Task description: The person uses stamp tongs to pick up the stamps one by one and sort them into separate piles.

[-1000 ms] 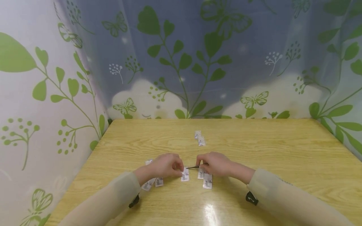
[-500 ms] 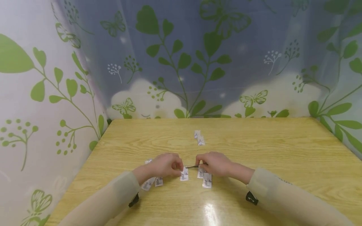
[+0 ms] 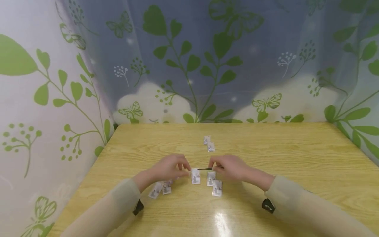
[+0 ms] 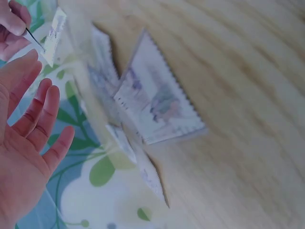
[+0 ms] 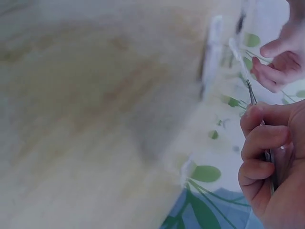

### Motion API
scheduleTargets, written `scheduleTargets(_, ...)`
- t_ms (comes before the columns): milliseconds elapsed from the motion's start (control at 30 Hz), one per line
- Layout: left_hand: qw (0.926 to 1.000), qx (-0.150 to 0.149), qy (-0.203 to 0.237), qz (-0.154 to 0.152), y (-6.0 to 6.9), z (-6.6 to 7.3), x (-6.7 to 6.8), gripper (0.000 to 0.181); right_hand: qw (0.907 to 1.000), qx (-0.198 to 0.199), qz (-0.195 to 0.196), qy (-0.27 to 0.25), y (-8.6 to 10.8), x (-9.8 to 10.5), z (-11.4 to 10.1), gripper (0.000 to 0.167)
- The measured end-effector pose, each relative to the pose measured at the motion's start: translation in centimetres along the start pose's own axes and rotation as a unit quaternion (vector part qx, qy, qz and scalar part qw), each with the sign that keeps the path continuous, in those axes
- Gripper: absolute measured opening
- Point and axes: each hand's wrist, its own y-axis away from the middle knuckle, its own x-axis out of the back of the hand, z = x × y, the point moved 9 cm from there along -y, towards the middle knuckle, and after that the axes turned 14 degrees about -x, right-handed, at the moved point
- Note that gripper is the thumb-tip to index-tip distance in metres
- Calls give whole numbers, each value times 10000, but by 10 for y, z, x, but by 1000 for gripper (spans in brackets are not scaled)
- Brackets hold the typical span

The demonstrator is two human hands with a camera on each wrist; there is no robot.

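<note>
My right hand pinches slim metal tweezers, its fingers curled round their shaft. At the tweezers' tip is a small stamp with a pale picture, held by its upper part and standing off the table in the wrist views. Close by on the left is my left hand, palm turned inward; in the left wrist view its fingers are spread and hold nothing. Below the right hand two more stamps lie overlapping on the table. Beside the left wrist lie several other stamps, partly hidden by the hand.
Two overlapping stamps lie farther back on the wooden table. A patterned curtain of leaves and butterflies hangs behind the table, with another at the left side.
Both hands have moved slightly up and apart. The stamp at the tweezers has come up with them, and the left fingers have let go of it and spread.
</note>
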Motion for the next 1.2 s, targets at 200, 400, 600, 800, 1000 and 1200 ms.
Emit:
scheduleTargets(200, 9988, -265, 90, 407, 5, -3, 15, 14, 9998, -58, 121, -132, 4, 20, 5, 9)
scheduleTargets(400, 9989, -127, -70, 448, 13, -16, 24, 13, 9993, -171, 116, -307, 11, 37, 16, 10)
scheduleTargets(600, 9988, 266, 2, 401, 28, -36, 31, 11, 9982, -320, -15, -502, 22, 44, 34, 11)
scheduleTargets(800, 9969, 677, 106, 395, 45, -63, 34, 13, 9957, -505, -152, -756, 33, 48, 52, 10)
scheduleTargets(1000, 9920, 1162, 397, 283, 56, -76, 30, 17, 9931, -555, -330, -977, 42, 47, 64, 10)
scheduleTargets(1200, 9907, 1288, 381, 240, 58, -77, 25, 13, 9897, -534, -617, -1180, 45, 36, 70, 12)
